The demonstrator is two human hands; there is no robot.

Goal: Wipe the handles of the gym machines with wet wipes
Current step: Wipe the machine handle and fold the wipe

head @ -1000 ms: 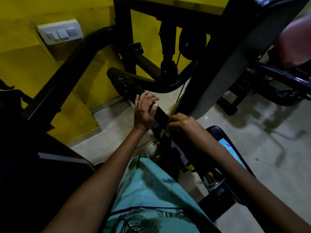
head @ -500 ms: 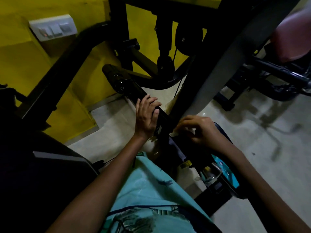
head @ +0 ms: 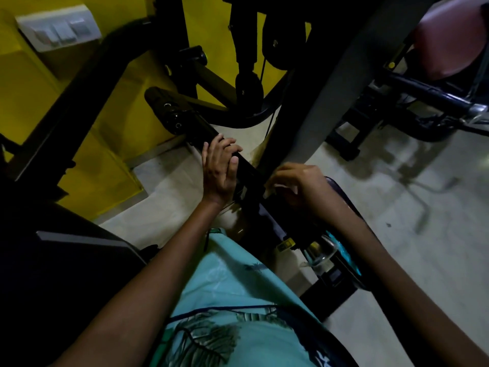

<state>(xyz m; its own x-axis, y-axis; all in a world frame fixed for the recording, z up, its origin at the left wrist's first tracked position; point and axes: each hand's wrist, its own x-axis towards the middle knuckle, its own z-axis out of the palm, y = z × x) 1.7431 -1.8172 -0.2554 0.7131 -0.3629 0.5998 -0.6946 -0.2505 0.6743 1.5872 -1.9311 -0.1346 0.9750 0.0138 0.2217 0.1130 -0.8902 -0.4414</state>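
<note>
Two hands share my job: left hand [head: 221,168] grips the black handle [head: 201,128] steady, right hand [head: 299,185] pinches the wet wipe [head: 277,186] against it.

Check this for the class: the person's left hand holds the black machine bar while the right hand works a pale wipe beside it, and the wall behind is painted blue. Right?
Not quite. The head view shows a yellow wall, not blue. The rest stands: the left hand holds the black bar, the right hand works the pale wipe beside it.
</note>
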